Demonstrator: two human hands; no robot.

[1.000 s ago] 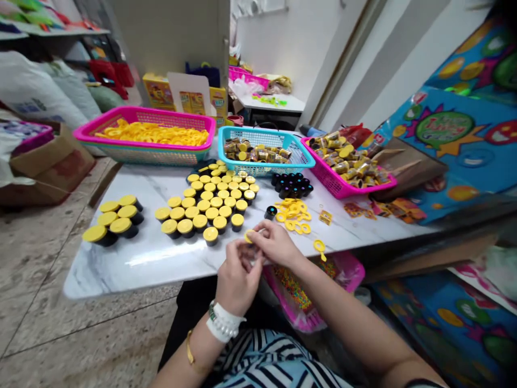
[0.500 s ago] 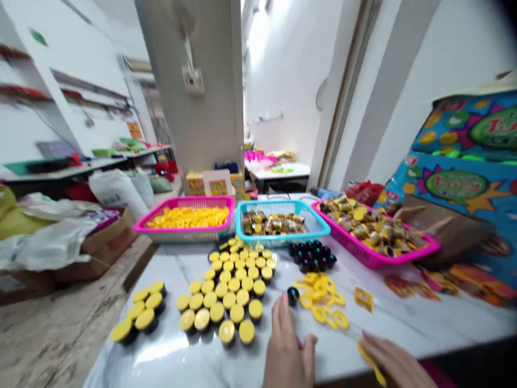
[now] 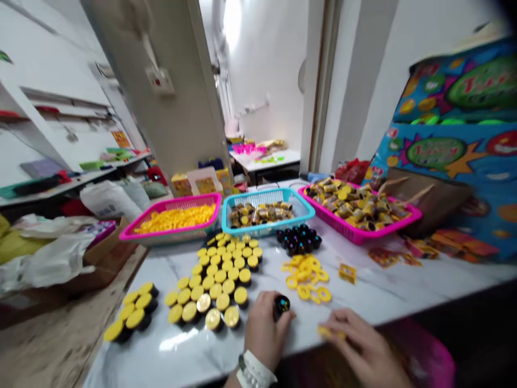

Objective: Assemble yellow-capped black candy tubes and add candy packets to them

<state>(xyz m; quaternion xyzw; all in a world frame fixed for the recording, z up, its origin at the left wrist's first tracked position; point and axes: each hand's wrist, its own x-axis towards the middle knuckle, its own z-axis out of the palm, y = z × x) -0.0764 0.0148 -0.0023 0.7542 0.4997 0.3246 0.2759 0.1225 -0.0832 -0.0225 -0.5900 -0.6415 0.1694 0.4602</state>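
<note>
My left hand (image 3: 264, 326) is closed around a small black round piece (image 3: 282, 304) with a bluish mark on top, just above the table's front part. Between the thumb and fingers of my right hand (image 3: 357, 345) is a yellow plastic ring (image 3: 329, 332), mostly covered by the fingers. Beyond my hands lies a loose pile of yellow rings (image 3: 307, 274). Behind that pile stand several black round pieces (image 3: 299, 240) in a tight cluster. Left of my left hand are rows of black pieces with yellow tops (image 3: 220, 276), and a smaller group (image 3: 135, 310) sits farther left.
Along the back stand a pink basket (image 3: 133, 233) of yellow parts, a blue basket (image 3: 307, 211) and another pink basket (image 3: 359, 237), both with yellow-brown pieces. A small yellow packet (image 3: 347, 272) lies right of the rings. Printed blue boxes (image 3: 444, 145) rise at the right.
My left hand has closed on the black piece that stood before its fingertips and drawn it nearer. My right hand has moved left with the yellow ring. The camera view has shifted.
</note>
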